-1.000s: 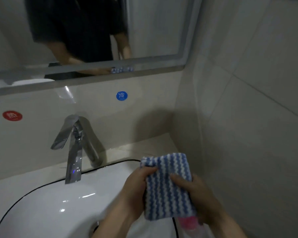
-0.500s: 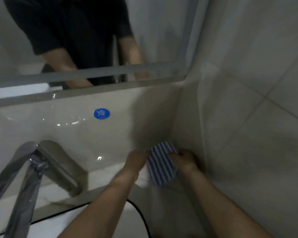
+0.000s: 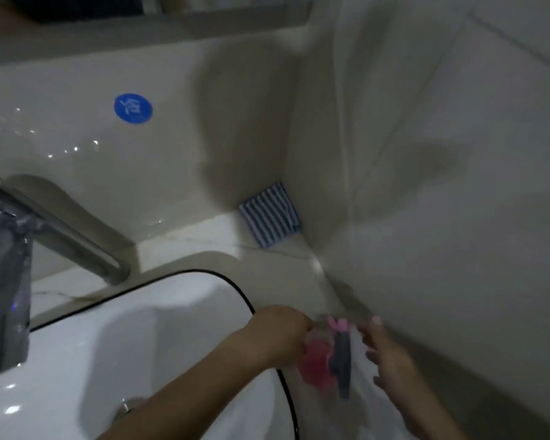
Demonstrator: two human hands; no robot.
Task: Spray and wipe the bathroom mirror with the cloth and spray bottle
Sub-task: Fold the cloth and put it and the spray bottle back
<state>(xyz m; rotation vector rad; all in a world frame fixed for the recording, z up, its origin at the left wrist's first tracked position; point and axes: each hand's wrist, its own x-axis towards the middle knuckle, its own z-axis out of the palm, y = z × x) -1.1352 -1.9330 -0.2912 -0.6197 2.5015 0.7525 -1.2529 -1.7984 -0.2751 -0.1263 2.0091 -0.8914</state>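
The blue-and-white striped cloth (image 3: pixel 270 215) lies folded in the back corner of the counter, propped against the wall, with no hand on it. The spray bottle (image 3: pixel 326 360), with a pink head and a dark trigger, stands at the counter's right end by the side wall and is blurred. My left hand (image 3: pixel 280 335) is closed on the pink head. Just right of the bottle, my right hand (image 3: pixel 391 354) has its fingers spread and holds nothing. Only the lower edge of the mirror (image 3: pixel 77 7) shows at the top.
A chrome faucet (image 3: pixel 10 265) rises at the left over the white sink basin (image 3: pixel 140 344). A blue round sticker (image 3: pixel 133 108) is on the back wall. The tiled side wall (image 3: pixel 442 154) closes in the right side.
Both hands let go of the cloth in the corner and drew back toward me to the spray bottle. The view dropped, so most of the mirror is out of sight.
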